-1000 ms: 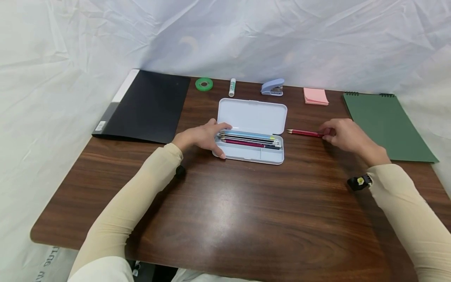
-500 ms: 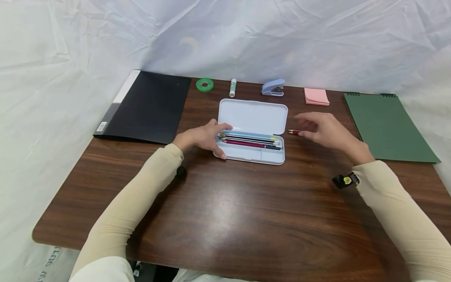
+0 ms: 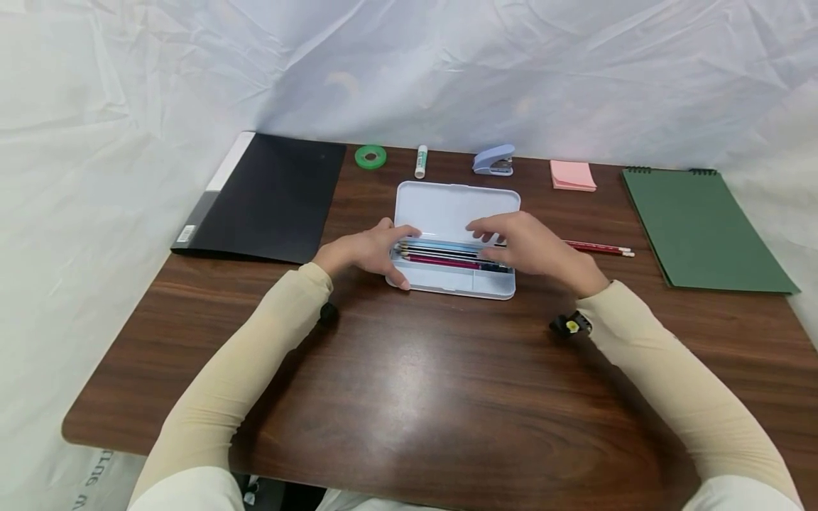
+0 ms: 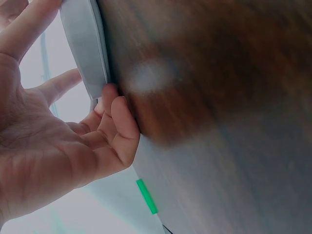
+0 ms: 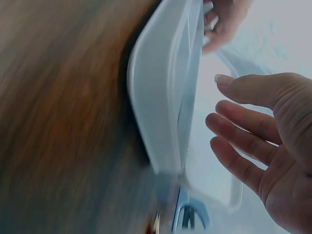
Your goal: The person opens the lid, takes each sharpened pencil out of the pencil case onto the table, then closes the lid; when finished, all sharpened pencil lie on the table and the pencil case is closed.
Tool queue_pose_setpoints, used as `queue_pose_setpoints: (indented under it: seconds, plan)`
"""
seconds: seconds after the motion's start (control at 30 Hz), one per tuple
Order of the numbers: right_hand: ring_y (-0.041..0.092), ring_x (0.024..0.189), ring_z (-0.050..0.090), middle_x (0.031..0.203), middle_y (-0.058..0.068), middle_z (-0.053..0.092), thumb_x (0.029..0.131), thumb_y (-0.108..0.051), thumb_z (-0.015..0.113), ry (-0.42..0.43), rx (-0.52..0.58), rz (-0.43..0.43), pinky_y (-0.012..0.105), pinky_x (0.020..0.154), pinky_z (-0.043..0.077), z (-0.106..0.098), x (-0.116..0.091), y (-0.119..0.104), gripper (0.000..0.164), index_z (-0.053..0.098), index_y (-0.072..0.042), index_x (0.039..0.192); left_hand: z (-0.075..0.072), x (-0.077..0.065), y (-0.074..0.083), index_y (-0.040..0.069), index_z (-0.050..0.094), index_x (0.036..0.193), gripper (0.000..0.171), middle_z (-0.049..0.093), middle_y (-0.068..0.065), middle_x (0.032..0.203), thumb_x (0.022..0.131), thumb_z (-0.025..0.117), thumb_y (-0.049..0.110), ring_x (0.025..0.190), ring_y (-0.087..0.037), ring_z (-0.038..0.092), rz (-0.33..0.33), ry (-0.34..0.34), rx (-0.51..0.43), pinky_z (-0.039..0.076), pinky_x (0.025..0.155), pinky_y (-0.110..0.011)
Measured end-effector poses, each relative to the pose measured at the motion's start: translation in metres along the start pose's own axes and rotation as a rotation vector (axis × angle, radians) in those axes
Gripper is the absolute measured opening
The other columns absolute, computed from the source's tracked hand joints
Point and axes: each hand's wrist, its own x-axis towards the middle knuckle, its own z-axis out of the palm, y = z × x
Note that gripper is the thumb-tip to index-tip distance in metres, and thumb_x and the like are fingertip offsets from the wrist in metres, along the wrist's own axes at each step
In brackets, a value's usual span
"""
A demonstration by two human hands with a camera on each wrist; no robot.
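Observation:
A white pencil case [image 3: 441,277] lies with its lid [image 3: 441,202] up, holding several pencils [image 3: 441,260], some blue, dark and red. My left hand [image 3: 366,252] grips its left end, thumb at the front edge and fingers at the back; the left wrist view shows these fingers [image 4: 117,129] bent against the case's side. Over the right end of the case, my right hand [image 3: 530,245] hovers with loosely bent fingers. Nothing sits between its thumb and fingers in the right wrist view. Two red pencils [image 3: 597,248] lie on the table to the right, partly hidden behind that hand.
Along the back stand green tape [image 3: 371,157], a glue stick [image 3: 421,162], a lilac stapler [image 3: 494,160] and pink sticky notes [image 3: 572,175]. A black folder [image 3: 265,199] lies left, a green spiral notebook [image 3: 706,231] right, on the brown table [image 3: 409,397].
My right hand has let go of the red pencils and moved left over the case. The pencils stay on the table. My left hand has kept its place.

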Motion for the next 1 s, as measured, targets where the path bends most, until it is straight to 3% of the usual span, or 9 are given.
queue_pose_setpoints:
  seconds: [0.33, 0.57, 0.8, 1.0]
  plan:
    - [0.025, 0.105, 0.069, 0.117, 0.011, 0.073, 0.086, -0.01, 0.078, -0.082, -0.096, -0.049, 0.047, 0.095, 0.052, 0.015, 0.02, -0.02, 0.04, 0.069, -0.005, 0.124, 0.0, 0.001, 0.0, 0.03, 0.028, 0.156, 0.099, 0.033, -0.014, 0.131, 0.077, 0.086, 0.042, 0.118, -0.03, 0.044, 0.004, -0.005, 0.015, 0.041, 0.098, -0.043]
    - [0.023, 0.09, 0.069, 0.106, 0.009, 0.075, 0.085, -0.009, 0.078, -0.104, -0.163, -0.078, 0.045, 0.084, 0.054, 0.018, 0.025, -0.024, 0.034, 0.071, -0.007, 0.119, -0.001, 0.0, -0.001, 0.029, 0.028, 0.156, 0.098, 0.033, -0.014, 0.13, 0.077, 0.085, 0.042, 0.118, -0.029, 0.043, 0.006, -0.008, 0.019, 0.04, 0.098, -0.043]
    - [0.021, 0.085, 0.069, 0.104, 0.006, 0.076, 0.085, -0.01, 0.078, -0.128, -0.266, -0.041, 0.042, 0.078, 0.056, 0.022, 0.029, -0.028, 0.032, 0.072, -0.011, 0.117, -0.001, 0.0, -0.001, 0.03, 0.029, 0.156, 0.098, 0.032, -0.013, 0.13, 0.077, 0.086, 0.042, 0.118, -0.03, 0.044, 0.0, -0.008, 0.013, 0.041, 0.098, -0.043]
    - [0.023, 0.079, 0.066, 0.101, 0.009, 0.075, 0.086, -0.006, 0.074, -0.133, -0.283, -0.04, 0.042, 0.077, 0.055, 0.023, 0.032, -0.032, 0.03, 0.072, -0.009, 0.116, -0.001, 0.001, 0.0, 0.03, 0.028, 0.156, 0.098, 0.032, -0.013, 0.131, 0.077, 0.086, 0.042, 0.118, -0.03, 0.043, -0.009, -0.011, 0.014, 0.041, 0.098, -0.043]
